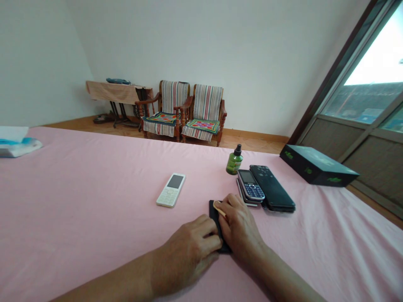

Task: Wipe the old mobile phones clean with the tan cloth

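A flat black phone lies on the pink cloth between my hands, most of it covered by my fingers. My left hand is closed, its curled fingers gripping the phone's left side. From the right, my right hand presses a small pale yellow cloth against the phone's upper part, fingers bent over it. Left of them a white keypad phone lies face up. Further right, a dark keypad phone rests on another device, beside a larger black phone that seems stacked on another.
A green spray bottle stands behind the phones. A black box sits at the right edge of the pink-covered surface. A white and blue packet lies at far left. Two wooden armchairs stand by the wall.
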Motion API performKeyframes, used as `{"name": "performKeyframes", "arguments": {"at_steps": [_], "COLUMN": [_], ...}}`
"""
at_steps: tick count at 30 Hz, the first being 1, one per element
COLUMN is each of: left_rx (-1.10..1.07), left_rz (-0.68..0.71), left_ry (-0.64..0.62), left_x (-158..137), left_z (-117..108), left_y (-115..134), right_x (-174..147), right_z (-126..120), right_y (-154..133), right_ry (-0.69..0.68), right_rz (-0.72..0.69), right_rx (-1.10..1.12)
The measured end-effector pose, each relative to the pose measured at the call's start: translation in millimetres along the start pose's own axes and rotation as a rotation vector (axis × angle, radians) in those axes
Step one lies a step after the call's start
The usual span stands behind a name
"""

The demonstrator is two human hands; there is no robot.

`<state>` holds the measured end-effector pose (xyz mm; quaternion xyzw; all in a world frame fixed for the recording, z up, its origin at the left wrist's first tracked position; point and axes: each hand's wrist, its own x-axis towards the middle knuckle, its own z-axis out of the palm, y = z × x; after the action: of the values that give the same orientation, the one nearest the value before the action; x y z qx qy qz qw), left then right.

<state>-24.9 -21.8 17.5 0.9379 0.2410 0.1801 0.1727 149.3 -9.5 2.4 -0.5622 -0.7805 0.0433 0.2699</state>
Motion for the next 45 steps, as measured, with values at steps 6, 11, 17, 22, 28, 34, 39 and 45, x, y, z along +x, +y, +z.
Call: {"name": "performKeyframes", "arguments": {"at_steps": [6, 11, 17, 22, 28, 34, 39, 45], "left_rx": [0.03, 0.064, 0.071, 0.055, -0.034, -0.156, -0.199, -0.252], "left_rz": [0.006, 0.01, 0.002, -0.019, -0.004, -0.134, -0.198, -0.233], "left_ry": [0.0, 0.005, -0.012, -0.02, 0.029, 0.133, 0.157, 0.129], "left_x": [0.4, 0.6, -1.3, -0.6, 0.1, -1.4, -0.5, 0.5], "left_z": [-0.4, 1.6, 2.3, 2.1, 1.7, -0.8, -2.2, -0.2], "left_y": [0.9, 0.9, -0.4, -0.7, -2.0, -0.8, -2.5, -10.5], "right_x": [-0.9, 1.3, 7.1, 8.5, 2.2, -12.1, -20.7, -34.7], "right_z": [-0.6, 4.1, 7.5, 6.7, -2.6, -11.4, -14.9, -19.4], "right_y": [1.5, 2.6, 11.8, 13.7, 6.9, 1.3, 1.1, -4.4], "right_ry": [0.031, -0.015, 0.004, -0.04, -0.082, -0.149, -0.195, -0.197], "right_rz": [0.093, -0.002, -0.039, -0.132, -0.179, -0.164, -0.18, -0.202], "right_rx": [-0.052, 0.071, 0.096, 0.079, 0.135, 0.229, 0.25, 0.29]}}
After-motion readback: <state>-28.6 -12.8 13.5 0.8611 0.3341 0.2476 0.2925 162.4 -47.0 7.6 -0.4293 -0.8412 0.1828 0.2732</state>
